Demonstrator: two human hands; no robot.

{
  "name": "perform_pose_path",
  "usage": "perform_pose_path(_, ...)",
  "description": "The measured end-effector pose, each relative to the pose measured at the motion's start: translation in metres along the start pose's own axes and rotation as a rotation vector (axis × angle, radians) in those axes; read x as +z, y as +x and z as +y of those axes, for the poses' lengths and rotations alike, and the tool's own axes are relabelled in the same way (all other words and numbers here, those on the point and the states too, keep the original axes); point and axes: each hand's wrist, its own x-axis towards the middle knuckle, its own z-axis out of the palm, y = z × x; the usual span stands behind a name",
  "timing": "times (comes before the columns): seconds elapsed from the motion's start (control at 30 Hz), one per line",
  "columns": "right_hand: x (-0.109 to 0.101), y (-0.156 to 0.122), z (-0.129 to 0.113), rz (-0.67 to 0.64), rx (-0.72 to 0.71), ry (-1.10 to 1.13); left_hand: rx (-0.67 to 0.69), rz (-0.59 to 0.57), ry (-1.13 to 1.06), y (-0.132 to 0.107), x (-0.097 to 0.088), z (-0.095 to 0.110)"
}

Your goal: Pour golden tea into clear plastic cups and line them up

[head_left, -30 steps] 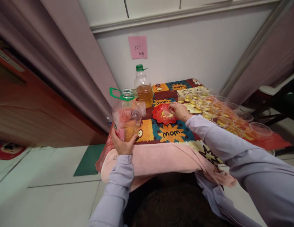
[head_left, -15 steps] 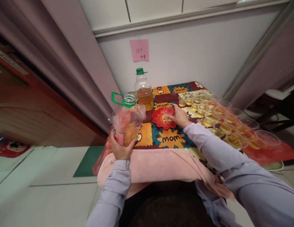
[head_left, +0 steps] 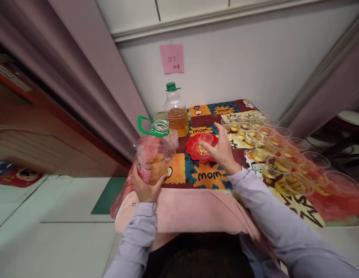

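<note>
My left hand (head_left: 146, 185) is wrapped round the lower part of a large clear plastic jug (head_left: 156, 156). The jug has a green handle ring, an uncapped mouth and yellowish liquid inside. A clear plastic cup (head_left: 206, 138) stands on a red scalloped plate (head_left: 192, 148) in the middle of the table. Over the plate's right side, my right hand (head_left: 222, 150) has its thumb and fingers spread apart and holds nothing; it is just right of the cup.
Rows of clear cups (head_left: 264, 148) with yellow liquid fill the table's right side. Behind the jug stand a green-capped bottle (head_left: 177, 119) and a stack of cups (head_left: 174, 138). A pink cloth (head_left: 182, 210) covers the front edge; a pink note (head_left: 171, 58) is on the wall.
My right hand has let go of the cup on the red plate and its fingers have spread, drawing back slightly. My left hand stays on the jug. The view has shifted a little.
</note>
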Motion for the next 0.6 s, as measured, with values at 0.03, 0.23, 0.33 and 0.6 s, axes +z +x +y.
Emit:
perform_pose_path(0.03, 0.005, -0.005, -0.015, -0.029, -0.015, 0.148, 0.004, 0.001, 0.006, -0.001, 0.001, 0.0)
perform_pose_path(0.23, 0.051, -0.008, -0.095, -0.387, 0.045, 0.71, 0.058, 0.01, 0.055, -0.002, 0.002, 0.008)
perform_pose_path(0.33, 0.06, 0.0, -0.108, -0.378, 0.075, 0.848, 0.084, -0.017, 0.067, -0.004, -0.004, 0.014)
perform_pose_path(0.6, 0.05, 0.004, -0.104, -0.357, 0.192, 1.129, -0.549, 0.177, -0.585, 0.015, -0.003, 0.001)
